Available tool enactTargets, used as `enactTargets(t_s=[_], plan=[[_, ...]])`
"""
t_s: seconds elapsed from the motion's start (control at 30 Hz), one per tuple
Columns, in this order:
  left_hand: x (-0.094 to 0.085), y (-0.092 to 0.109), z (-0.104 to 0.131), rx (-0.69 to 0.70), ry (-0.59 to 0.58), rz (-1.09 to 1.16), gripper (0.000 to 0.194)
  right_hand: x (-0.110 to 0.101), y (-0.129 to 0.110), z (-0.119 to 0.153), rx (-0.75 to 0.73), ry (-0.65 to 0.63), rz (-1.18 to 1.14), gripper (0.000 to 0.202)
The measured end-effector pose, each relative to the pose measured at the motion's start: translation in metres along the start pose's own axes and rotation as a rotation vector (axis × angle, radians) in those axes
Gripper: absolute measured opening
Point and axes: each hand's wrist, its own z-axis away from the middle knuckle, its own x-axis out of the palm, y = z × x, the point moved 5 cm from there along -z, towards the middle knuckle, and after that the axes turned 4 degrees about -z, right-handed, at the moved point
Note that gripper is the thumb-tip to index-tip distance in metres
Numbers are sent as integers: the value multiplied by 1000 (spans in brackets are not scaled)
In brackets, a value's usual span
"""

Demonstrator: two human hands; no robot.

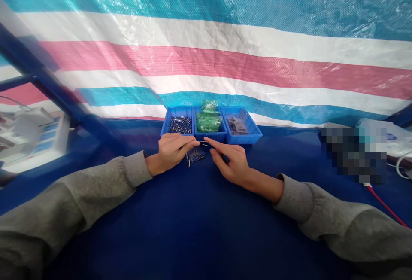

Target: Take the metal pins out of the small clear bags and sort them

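Three blue bins stand side by side: the left bin (pixel 163 129) holds metal screw-like parts (pixel 180 124), the middle bin (pixel 210 136) green packets (pixel 209 119), the right bin (pixel 254 132) small clear bags (pixel 237 124). My left hand (pixel 175 150) is before the left bin, thumb and fingers pinched at a thin metal piece (pixel 204 143). Opposite it, my right hand (pixel 231 160) has its index finger stretched toward the piece's other end, thumb apart. Below the fingertips lie a small clear bag (pixel 196 154) and loose metal parts (pixel 188 160).
A striped plastic sheet (pixel 206 61) hangs behind the blue table (pixel 206 228). On the right are a pixelated dark object (pixel 354 155), a red cable (pixel 386 205) and a plastic bag (pixel 394 138). White items (pixel 35 138) stand at the left beside a blue frame.
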Motion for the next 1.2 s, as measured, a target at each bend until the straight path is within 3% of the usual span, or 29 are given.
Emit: enactTargets(t_s=[1.2], plan=[[0, 1, -1, 3, 1, -20, 20, 0, 1, 0, 14, -3, 11, 31]])
